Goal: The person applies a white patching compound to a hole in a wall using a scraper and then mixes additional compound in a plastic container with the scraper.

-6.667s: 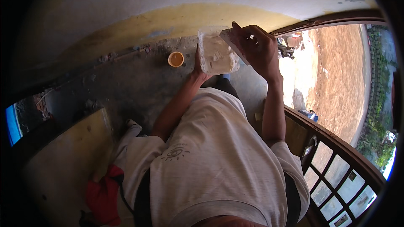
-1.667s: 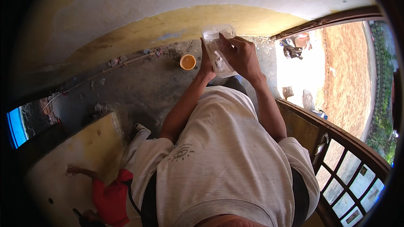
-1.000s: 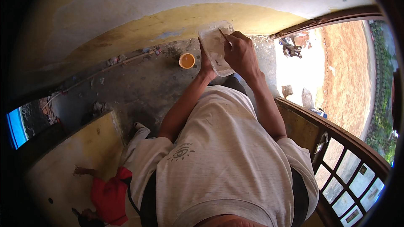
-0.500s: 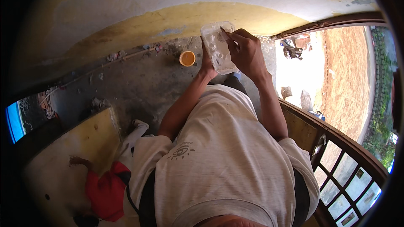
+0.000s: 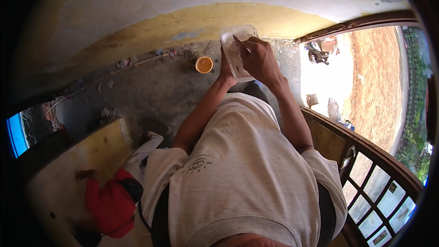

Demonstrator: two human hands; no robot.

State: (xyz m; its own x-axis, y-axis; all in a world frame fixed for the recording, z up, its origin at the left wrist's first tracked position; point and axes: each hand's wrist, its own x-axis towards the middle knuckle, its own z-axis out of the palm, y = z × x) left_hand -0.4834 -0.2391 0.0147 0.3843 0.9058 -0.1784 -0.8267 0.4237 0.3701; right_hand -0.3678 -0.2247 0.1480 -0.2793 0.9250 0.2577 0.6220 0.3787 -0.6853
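Observation:
A clear rectangular plastic tub (image 5: 232, 55) is held up in front of the yellow lower part of the wall. My left hand (image 5: 226, 72) grips its left side and underside, with most of the fingers hidden behind it. Whitish smears or residue cover the tub's inside. Over the tub's opening, my right hand (image 5: 260, 59) is closed, its fingertips bunched together. A short, dark, thin tip sticks out from these fingers toward the tub's far end; I cannot tell what it is. On the floor left of the tub stands an orange bucket (image 5: 204, 65).
A wall (image 5: 151, 25) with patchy paint runs along the front. Debris and a thin pole (image 5: 141, 62) lie along its foot. At lower left, a person in red (image 5: 109, 203) is beside a low wall (image 5: 103, 144). A framed glass door (image 5: 379, 192) stands at right, beside a bright doorway.
My right hand has shifted slightly left and lower over the tub, and its dark tip moved with it. The tub has tilted a little. The person in red has shifted slightly left and up.

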